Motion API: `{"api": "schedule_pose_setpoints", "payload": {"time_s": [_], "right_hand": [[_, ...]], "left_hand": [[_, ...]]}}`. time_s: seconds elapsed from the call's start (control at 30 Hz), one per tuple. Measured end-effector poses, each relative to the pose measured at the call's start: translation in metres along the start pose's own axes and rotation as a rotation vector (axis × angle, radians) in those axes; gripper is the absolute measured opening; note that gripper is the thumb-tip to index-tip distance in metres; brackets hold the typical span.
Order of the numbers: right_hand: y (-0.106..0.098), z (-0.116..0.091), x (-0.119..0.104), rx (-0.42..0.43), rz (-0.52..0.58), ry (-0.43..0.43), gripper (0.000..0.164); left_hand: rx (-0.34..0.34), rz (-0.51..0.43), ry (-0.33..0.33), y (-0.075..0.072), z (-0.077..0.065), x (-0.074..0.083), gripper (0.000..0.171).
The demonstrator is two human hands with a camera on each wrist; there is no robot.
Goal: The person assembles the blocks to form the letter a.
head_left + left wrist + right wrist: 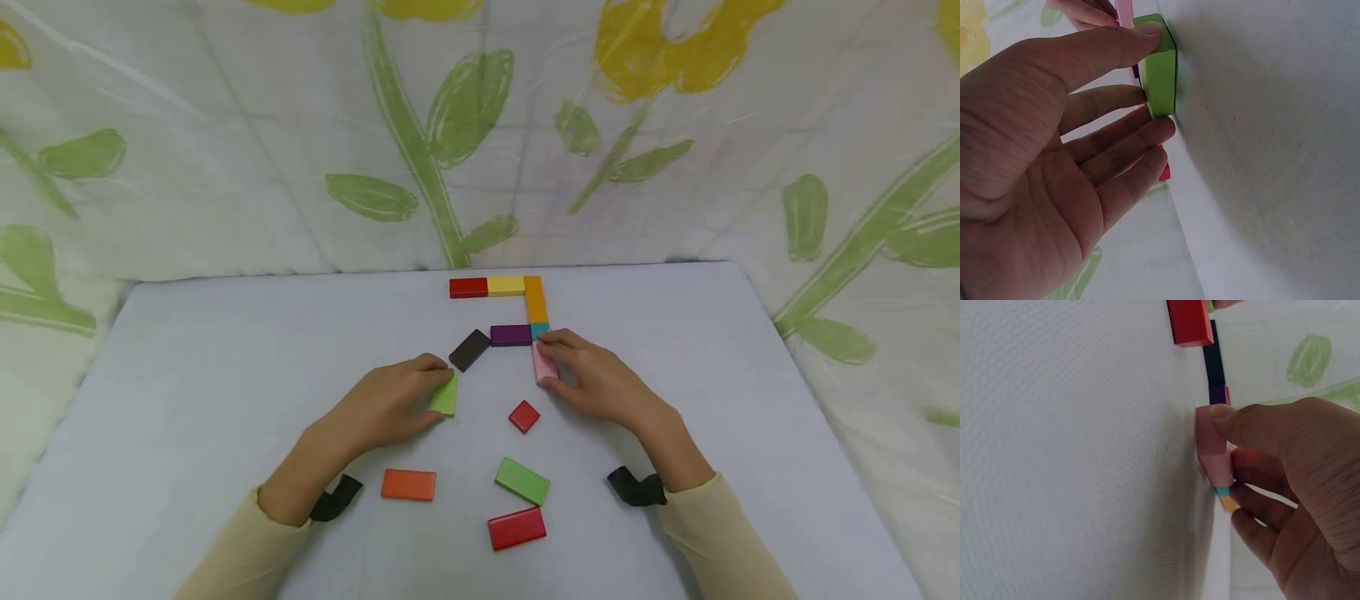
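My left hand (390, 406) pinches a lime-green block (446, 398) between thumb and fingers. The left wrist view shows the thumb on one end of this block, which is at the white tabletop. On the right, my right hand (603, 379) grips a pink block (544, 365) by its ends, thumb at the near one. Beyond the pink block's far end sits a small teal block (538, 331), partly covered by the fingers. An orange-yellow block (536, 300), a yellow block (506, 286) and a dark red block (468, 287) continue the line, and a purple block (511, 336) branches left beside the teal one.
A black block (470, 350) lies at an angle near the purple one. Between the hands is a small red block (524, 416). Closer in lie an orange block (408, 484), a green block (522, 481) and a longer red block (517, 528). A flower-painted curtain (262, 167) hangs behind the table.
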State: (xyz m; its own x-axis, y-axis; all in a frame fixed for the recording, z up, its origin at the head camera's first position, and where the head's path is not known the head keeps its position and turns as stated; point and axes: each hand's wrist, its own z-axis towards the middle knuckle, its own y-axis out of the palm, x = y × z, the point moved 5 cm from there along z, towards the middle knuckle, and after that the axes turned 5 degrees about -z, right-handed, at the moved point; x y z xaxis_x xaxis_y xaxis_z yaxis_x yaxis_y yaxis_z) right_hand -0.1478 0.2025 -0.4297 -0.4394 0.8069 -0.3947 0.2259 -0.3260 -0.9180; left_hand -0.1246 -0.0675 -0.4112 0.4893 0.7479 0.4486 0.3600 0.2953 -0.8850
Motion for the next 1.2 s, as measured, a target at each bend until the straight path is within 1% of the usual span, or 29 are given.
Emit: {"api": "schedule_pose_setpoints", "payload": {"time_s": [0.17, 0.37, 0.73, 0.93, 1.2], "right_hand": [[0.0001, -0.0005, 0.0022, -0.002, 0.000, 0.012, 0.056], [0.0005, -0.0036, 0.0031, -0.017, 0.006, 0.034, 0.057], [0.0034, -0.0022, 0.0018, -0.007, -0.001, 0.019, 0.056], [-0.0002, -0.0010, -0.0004, 0.002, -0.011, 0.009, 0.056], [-0.0004, 0.0008, -0.0013, -0.010, -0.006, 0.013, 0.056]], "left_hand": [[-0.005, 0.005, -0.003, 0.0010, 0.0029, -0.0001, 0.056], [0.005, 0.013, 0.029, 0.0020, 0.0048, 0.0031, 0.055], [0.015, 0.009, 0.039, 0.0033, 0.0051, 0.0022, 0.054], [0.027, 0.016, 0.051, 0.0020, 0.0052, 0.0015, 0.056], [0.023, 0.009, 0.040, 0.0011, 0.0043, 0.0004, 0.056]]}}
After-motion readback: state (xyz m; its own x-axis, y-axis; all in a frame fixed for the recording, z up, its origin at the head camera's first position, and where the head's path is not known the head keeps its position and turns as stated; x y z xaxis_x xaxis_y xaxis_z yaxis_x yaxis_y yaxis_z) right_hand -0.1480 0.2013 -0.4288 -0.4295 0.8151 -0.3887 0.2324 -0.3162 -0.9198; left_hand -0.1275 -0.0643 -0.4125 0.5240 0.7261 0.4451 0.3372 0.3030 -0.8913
